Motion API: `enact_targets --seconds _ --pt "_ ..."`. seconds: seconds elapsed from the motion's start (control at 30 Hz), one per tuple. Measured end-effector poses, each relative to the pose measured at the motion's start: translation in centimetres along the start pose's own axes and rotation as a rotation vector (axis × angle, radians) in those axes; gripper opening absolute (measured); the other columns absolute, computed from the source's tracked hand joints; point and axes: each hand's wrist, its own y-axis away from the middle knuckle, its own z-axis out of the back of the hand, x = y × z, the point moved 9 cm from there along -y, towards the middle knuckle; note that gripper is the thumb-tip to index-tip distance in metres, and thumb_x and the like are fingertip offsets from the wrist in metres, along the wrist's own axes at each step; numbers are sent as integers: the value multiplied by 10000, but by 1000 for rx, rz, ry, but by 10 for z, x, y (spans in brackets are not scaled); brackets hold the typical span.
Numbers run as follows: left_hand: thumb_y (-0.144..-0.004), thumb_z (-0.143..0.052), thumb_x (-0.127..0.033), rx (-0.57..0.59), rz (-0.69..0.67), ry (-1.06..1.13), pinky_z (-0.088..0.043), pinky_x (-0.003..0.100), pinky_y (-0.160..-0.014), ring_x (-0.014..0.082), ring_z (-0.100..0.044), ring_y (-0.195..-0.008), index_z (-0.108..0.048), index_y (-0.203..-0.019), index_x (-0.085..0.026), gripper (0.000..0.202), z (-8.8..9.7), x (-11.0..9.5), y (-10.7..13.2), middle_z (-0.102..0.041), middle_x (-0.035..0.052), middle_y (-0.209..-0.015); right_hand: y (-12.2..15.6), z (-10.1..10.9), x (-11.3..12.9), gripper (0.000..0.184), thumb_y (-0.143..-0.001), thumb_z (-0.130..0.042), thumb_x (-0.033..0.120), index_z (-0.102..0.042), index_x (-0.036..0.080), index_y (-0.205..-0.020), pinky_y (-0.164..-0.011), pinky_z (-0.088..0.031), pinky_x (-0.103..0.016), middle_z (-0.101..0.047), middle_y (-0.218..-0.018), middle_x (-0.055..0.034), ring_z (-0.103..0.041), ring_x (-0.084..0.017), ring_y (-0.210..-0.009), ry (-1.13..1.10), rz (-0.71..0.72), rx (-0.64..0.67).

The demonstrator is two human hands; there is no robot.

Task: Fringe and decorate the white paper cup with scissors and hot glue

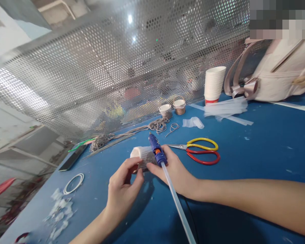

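Observation:
A small paper cup, partly wrapped in grey cord and a sheer pleated white strip, lies tilted on its side between my hands. My left hand is closed, with thumb and fingertips at the near side of the cup's rim. In my right hand is a blue hot glue gun, nozzle pointing away from me, a long clear glue stick trailing from its back. The right thumb also presses against the cup's wrapped side. Just beyond that hand lie scissors with yellow and red handles.
Two cord-wrapped cups stand by the perforated metal screen. Grey cord, a phone, a white ring and scraps lie left. Stacked cups, sheer strips and a bag are at back right.

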Motion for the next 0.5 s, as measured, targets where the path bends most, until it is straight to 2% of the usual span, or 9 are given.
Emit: enact_targets --seconds 0.13,0.33,0.5 --pt "-775 -576 -181 26 27 19 -547 213 -608 120 -640 -639 -668 -923 -182 174 -2 0 -1 -709 17 -782 -1 -2 -2 267 -758 -666 294 -428 216 -854 -655 -429 -305 -560 -786 11 -515 -159 -696 5 12 8" --pt "-796 -558 -196 66 82 53 -530 206 -597 125 -645 -666 -687 -885 -191 157 -1 4 -4 -712 19 -808 0 0 -7 190 -752 -586 193 -432 216 -861 -657 -438 -296 -553 -769 19 -515 -159 -696 -11 -1 18" --pt "-786 -566 -218 61 176 103 -527 215 -614 138 -646 -711 -697 -854 -195 149 1 17 -6 -708 25 -845 1 1 -2 158 -751 -566 223 -424 222 -821 -656 -438 -288 -515 -749 29 -497 -156 -693 -10 26 14"
